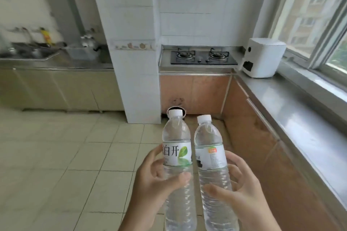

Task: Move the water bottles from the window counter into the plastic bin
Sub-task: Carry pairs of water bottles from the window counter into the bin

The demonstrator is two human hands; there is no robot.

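The window table (pixel 293 110) runs along three o'clock, a white appliance (pixel 262 58) at its far end. At six o'clock, two upright clear water bottles, caps toward twelve: the left hand (pixel 150 184) grips the left bottle (pixel 177 137), labelled "白开" with a leaf; the right hand (pixel 238 187) grips the right bottle (pixel 209 137), its label unreadable.

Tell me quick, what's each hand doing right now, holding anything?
Left hand: grips the bottle with the green leaf label around its middle.
Right hand: grips the bottle with the orange logo label around its middle.
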